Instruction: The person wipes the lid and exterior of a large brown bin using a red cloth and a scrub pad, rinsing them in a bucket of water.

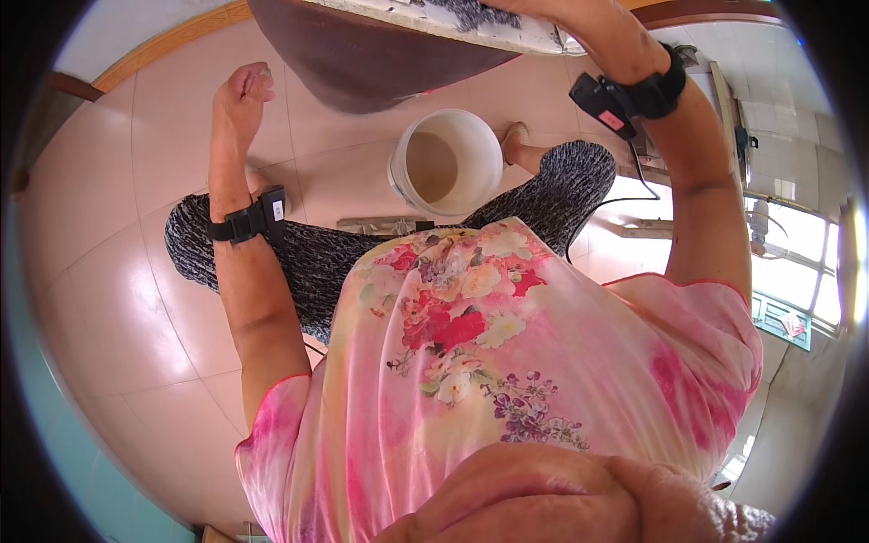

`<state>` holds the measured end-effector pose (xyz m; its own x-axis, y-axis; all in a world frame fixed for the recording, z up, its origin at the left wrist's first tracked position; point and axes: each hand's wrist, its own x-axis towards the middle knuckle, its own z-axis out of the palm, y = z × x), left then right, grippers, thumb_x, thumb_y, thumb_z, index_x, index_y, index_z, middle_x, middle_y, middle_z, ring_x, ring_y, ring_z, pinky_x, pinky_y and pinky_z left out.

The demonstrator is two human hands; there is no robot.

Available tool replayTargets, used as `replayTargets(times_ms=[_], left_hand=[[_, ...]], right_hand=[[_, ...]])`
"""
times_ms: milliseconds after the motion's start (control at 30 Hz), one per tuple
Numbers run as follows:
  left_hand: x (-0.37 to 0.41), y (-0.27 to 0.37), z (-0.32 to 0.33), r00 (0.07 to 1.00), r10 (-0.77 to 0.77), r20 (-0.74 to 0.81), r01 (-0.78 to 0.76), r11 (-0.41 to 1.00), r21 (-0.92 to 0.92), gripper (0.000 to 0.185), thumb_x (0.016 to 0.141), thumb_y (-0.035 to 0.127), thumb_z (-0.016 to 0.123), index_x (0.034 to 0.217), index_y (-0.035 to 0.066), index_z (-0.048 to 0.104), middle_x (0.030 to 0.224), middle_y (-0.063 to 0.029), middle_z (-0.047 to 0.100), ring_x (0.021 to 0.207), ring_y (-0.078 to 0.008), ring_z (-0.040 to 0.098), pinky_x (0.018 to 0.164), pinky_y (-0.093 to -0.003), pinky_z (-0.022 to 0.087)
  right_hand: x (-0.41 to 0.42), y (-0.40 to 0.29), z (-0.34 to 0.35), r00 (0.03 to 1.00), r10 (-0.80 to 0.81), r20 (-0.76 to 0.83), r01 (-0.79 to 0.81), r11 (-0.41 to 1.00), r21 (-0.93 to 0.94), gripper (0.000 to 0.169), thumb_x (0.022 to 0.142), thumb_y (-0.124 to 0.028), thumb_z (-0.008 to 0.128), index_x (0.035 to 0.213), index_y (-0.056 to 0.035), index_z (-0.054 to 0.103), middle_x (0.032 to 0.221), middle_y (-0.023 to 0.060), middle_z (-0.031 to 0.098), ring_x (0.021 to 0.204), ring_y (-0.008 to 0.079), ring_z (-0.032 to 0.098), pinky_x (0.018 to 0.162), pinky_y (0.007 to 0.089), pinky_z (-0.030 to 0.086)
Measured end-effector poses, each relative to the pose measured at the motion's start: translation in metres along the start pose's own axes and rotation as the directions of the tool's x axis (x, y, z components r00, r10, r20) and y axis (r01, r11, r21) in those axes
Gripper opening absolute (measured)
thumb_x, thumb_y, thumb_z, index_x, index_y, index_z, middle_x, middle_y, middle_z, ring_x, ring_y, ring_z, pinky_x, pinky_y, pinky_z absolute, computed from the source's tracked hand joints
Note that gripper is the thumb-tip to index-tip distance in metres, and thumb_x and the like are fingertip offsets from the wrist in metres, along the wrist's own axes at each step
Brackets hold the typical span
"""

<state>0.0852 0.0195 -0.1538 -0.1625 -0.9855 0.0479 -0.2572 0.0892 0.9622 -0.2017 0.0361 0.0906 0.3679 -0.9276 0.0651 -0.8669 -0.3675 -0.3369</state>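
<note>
My left hand [248,85] is raised above the tiled floor, left of a worn white board-like surface [380,19]. Its fingers are curled in, and whether anything small is between them is hard to tell. My right arm reaches to the top edge of the view. Only a sliver of my right hand [510,5] shows over the white surface, beside a patch of dark, shredded-looking material [478,15]. The fingers are cut off by the frame. Below the white edge hangs a dark brown panel [366,64]. A whitish plastic bucket [478,153] with a brownish bottom stands between my knees.
Pink tiles [88,298] cover the floor. A low wooden piece [380,225] shows behind the bucket, by my lap. Each wrist wears a strapped black device, and a cable [614,199] loops from the right one. Bright windows [791,237] are at the right.
</note>
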Motion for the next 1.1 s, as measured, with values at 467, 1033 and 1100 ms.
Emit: replayTargets(times_ms=[467, 1033, 1100], left_hand=[[0.001, -0.005, -0.003, 1.000, -0.013, -0.004, 0.013, 0.997, 0.079, 0.040, 0.091, 0.023, 0.058, 0.122, -0.003, 0.063, 0.091, -0.0124, 0.070, 0.078, -0.0183, 0.067, 0.074, -0.0292, 0.051], [0.004, 0.001, 0.008, 0.999, 0.020, 0.031, -0.022, 0.998, 0.064, 0.037, 0.092, 0.024, 0.060, 0.120, -0.001, 0.064, 0.087, -0.0121, 0.070, 0.079, -0.0183, 0.067, 0.074, -0.0295, 0.051], [0.004, -0.005, 0.005, 0.999, 0.027, 0.032, -0.030, 0.995, 0.091, 0.038, 0.092, 0.024, 0.060, 0.120, -0.001, 0.064, 0.086, -0.0121, 0.070, 0.079, -0.0183, 0.066, 0.074, -0.0296, 0.051]], right_hand=[[-0.016, 0.007, -0.010, 0.997, -0.037, 0.069, 0.010, 0.933, 0.358, 0.070, 0.082, -0.009, 0.063, 0.146, 0.0027, 0.036, 0.083, 0.0025, 0.062, 0.076, 0.0103, 0.056, 0.070, 0.0254, 0.046], [-0.033, -0.002, 0.008, 0.953, -0.263, -0.150, 0.268, 0.963, 0.017, 0.060, 0.080, -0.007, 0.058, 0.138, -0.0032, 0.045, 0.091, 0.0181, 0.063, 0.083, 0.0318, 0.065, 0.076, 0.0373, 0.052], [-0.016, 0.000, 0.012, 0.960, -0.245, -0.137, 0.239, 0.969, -0.061, 0.058, 0.079, -0.006, 0.058, 0.136, -0.0023, 0.046, 0.092, 0.0202, 0.063, 0.084, 0.0331, 0.066, 0.075, 0.0381, 0.052]])
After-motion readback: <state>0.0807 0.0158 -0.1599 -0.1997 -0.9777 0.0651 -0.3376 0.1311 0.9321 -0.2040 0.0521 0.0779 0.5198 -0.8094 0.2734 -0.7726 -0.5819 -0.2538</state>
